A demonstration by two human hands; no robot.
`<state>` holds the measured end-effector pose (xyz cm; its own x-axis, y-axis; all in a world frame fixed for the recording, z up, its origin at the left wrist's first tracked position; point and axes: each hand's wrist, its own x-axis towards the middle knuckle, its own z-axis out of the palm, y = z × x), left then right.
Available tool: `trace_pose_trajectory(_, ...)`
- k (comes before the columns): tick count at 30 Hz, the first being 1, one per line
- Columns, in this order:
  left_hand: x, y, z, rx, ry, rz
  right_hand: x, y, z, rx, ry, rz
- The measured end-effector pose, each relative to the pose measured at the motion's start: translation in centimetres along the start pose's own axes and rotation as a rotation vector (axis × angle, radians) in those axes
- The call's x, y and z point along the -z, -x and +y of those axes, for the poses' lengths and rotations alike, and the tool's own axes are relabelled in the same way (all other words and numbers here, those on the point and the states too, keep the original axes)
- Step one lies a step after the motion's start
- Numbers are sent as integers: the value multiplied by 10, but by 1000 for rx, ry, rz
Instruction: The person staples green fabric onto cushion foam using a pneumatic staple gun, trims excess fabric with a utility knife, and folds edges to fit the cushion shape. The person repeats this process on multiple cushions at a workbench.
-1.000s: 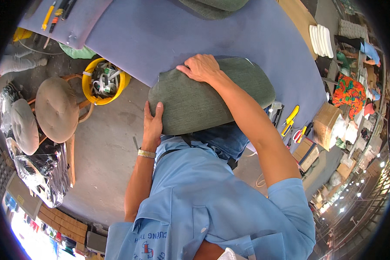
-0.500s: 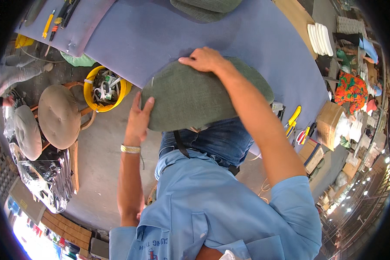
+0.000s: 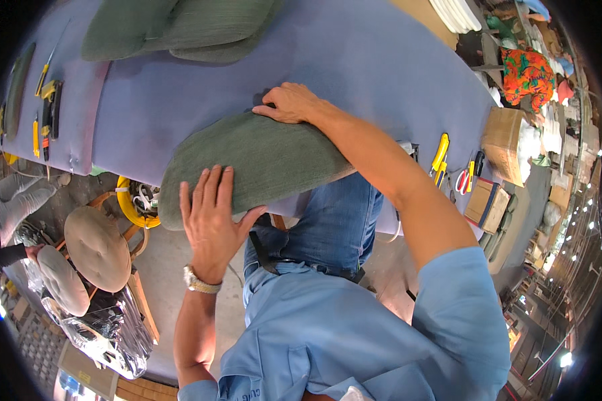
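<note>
A dark green, fabric-covered cushion (image 3: 247,154) with a rounded outline lies at the near edge of the blue-grey covered table (image 3: 341,60), partly overhanging it above my lap. My left hand (image 3: 211,214) rests on its near left part, fingers stretched out and spread, thumb along the near edge. At the cushion's far edge, my right hand (image 3: 289,103) has its fingers curled over the rim, gripping it. The undersides of those fingers are hidden. Farther back on the table sit more green cushions (image 3: 180,30), partly cut off by the view.
Yellow-handled tools (image 3: 49,107) lie at the table's left. Yellow cutters (image 3: 440,154) and red-handled scissors (image 3: 463,182) are on the right, near a cardboard box (image 3: 502,144). Left of me stand a yellow bucket (image 3: 128,204) and chairs with tufted beige cushions (image 3: 97,248). Another person's hand (image 3: 33,252) shows at far left.
The cushion has shifted left and tilted in view. My left hand has gone from holding its left edge to lying spread on top. My right hand stays at the far edge.
</note>
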<state>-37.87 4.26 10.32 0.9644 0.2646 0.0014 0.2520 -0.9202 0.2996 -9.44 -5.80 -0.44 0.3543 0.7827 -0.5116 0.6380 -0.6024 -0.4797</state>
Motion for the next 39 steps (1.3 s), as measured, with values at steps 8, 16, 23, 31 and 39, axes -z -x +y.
trace_pose_trajectory(8,-10,-56,39,-154,-27,-126,-2,-24,25,75,-12,193)
trace_pose_trajectory(16,18,-114,28,-102,22,-200,73,103,29,73,-497,741)
trace_pose_trajectory(23,8,-155,80,-178,-40,-364,-13,134,14,-70,-394,1231)
trace_pose_trajectory(31,-16,-153,83,-286,20,-75,-2,114,23,-127,-372,1260)
trace_pose_trajectory(39,17,-29,-60,41,137,278,-21,118,36,-77,-463,1299)
